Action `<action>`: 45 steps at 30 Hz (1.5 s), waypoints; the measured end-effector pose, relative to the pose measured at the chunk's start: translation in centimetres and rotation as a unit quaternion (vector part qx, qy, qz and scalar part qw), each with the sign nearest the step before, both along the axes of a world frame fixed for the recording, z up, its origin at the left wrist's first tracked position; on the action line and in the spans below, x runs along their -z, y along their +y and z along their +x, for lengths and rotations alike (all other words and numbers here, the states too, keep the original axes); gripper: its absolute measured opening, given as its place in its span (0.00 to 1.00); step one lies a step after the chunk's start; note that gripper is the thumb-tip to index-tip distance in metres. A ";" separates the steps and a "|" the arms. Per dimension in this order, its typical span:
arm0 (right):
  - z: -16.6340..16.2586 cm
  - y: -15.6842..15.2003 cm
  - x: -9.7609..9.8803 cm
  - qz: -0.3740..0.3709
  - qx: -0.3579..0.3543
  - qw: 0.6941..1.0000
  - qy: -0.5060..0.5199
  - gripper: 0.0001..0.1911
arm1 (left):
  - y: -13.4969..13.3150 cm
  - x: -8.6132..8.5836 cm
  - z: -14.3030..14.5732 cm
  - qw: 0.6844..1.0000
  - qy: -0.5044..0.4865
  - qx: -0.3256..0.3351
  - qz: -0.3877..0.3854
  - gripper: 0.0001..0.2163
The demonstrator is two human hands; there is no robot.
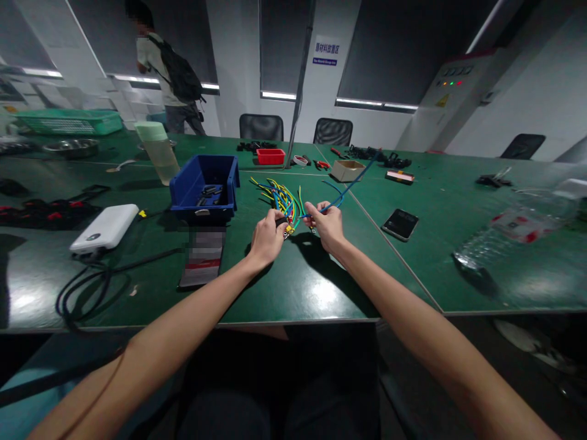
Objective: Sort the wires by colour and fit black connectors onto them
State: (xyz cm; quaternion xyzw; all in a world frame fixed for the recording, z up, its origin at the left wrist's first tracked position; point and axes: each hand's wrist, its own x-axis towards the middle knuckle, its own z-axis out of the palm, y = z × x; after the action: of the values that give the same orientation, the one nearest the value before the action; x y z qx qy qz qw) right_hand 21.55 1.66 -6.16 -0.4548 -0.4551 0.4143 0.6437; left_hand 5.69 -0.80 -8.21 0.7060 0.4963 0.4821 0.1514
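My left hand (267, 235) is closed around the near ends of a bundle of coloured wires (279, 197), yellow, green and blue, that fans out across the green table (298, 287). My right hand (326, 223) pinches a long blue wire (349, 184) that runs away to the upper right. Both hands sit close together above the table's middle, just right of a blue bin (205, 186).
A white power bank (105, 228) with a black cable (87, 287) lies at left, a black phone (400, 223) and a lying plastic bottle (513, 229) at right. A red tray (270, 156), a cardboard box (347, 170) and tools sit farther back. A person with a backpack (172, 73) stands far left.
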 end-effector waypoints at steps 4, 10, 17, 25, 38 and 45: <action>0.1 -0.2 -0.4 -0.001 -0.047 0.997 0.062 0.24 | 0.0 -0.2 0.0 1.000 -0.023 0.005 0.005 0.08; -0.2 -0.6 -0.9 0.005 -0.098 0.989 0.110 0.24 | -0.2 -0.5 0.1 0.999 -0.036 -0.006 0.001 0.07; -0.4 -1.0 -1.1 -0.030 -0.103 0.992 0.061 0.24 | -0.1 -0.5 0.0 0.999 -0.040 -0.009 -0.003 0.07; -0.1 -0.7 -1.1 -0.060 -0.129 0.988 0.060 0.22 | 0.1 -0.5 -0.3 0.998 -0.054 -0.008 -0.023 0.05; -0.3 -1.2 -1.0 -0.055 -0.173 0.981 0.074 0.24 | -0.2 -0.6 -0.2 0.999 -0.050 0.013 -0.015 0.06; -0.5 -1.4 -1.3 -0.071 -0.177 0.980 0.062 0.24 | -0.2 -0.8 -0.2 0.998 -0.058 0.016 -0.017 0.05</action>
State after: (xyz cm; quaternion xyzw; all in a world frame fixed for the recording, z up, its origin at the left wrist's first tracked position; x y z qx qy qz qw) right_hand 21.05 0.26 -4.89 -0.3850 -0.4574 0.5801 0.5532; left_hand 5.50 -1.03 -7.43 0.6821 0.4832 0.5114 0.1993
